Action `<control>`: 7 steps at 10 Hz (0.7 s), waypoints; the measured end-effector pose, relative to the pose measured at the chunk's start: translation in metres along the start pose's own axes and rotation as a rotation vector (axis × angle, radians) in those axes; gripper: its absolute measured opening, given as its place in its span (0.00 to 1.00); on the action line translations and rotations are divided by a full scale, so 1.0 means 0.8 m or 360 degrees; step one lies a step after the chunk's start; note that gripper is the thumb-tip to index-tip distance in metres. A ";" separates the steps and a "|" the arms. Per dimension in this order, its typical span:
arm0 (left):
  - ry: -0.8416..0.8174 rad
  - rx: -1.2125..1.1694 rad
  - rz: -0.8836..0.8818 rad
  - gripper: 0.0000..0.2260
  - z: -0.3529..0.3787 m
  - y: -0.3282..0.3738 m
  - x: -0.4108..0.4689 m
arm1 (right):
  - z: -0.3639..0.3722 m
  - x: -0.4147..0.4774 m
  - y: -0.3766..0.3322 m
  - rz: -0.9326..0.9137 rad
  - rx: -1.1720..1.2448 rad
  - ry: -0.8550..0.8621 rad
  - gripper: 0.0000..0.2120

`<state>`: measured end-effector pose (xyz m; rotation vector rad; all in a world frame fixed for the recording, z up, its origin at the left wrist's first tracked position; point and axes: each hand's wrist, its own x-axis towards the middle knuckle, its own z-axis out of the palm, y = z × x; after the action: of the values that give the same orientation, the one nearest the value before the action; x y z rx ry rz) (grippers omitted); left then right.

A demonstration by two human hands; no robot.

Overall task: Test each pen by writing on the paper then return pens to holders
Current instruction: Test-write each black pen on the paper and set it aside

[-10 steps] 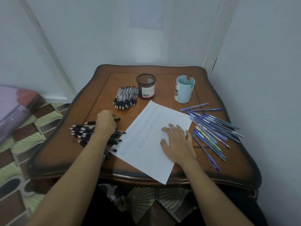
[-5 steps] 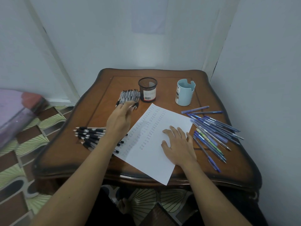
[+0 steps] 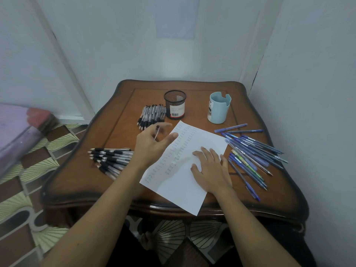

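Observation:
My left hand hovers over the table by the paper's left edge and holds a black pen between its fingers, the pen's end sticking up. My right hand lies flat on the white paper, which carries columns of small written marks. A bundle of black pens lies at the left. Another group of black pens lies beside the black mesh holder. The light blue holder stands at the back right. Several blue pens are spread at the right.
The wooden table stands in a corner, with white walls behind and to the right. A patterned tile floor and a purple cushion lie to the left.
My left hand left the black bundle at the left, rose toward the pens near the mesh holder, and now holds one pen by the paper's edge. My right hand stayed on the paper.

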<state>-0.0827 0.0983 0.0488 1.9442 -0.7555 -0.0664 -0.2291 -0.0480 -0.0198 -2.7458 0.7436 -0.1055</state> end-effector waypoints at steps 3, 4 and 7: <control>-0.0043 -0.0499 -0.0124 0.19 0.019 -0.024 -0.028 | 0.000 -0.001 0.001 -0.0012 0.0018 0.0015 0.24; -0.0151 -0.0496 -0.0185 0.25 0.023 -0.035 -0.037 | 0.001 0.000 0.002 -0.0007 0.0003 0.0016 0.23; -0.0117 -0.0097 -0.0093 0.06 0.027 -0.057 -0.039 | 0.001 0.001 0.000 -0.0004 0.0008 0.0025 0.23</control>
<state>-0.0937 0.1118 -0.0082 1.9141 -0.7368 -0.1952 -0.2287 -0.0484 -0.0205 -2.7441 0.7433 -0.1295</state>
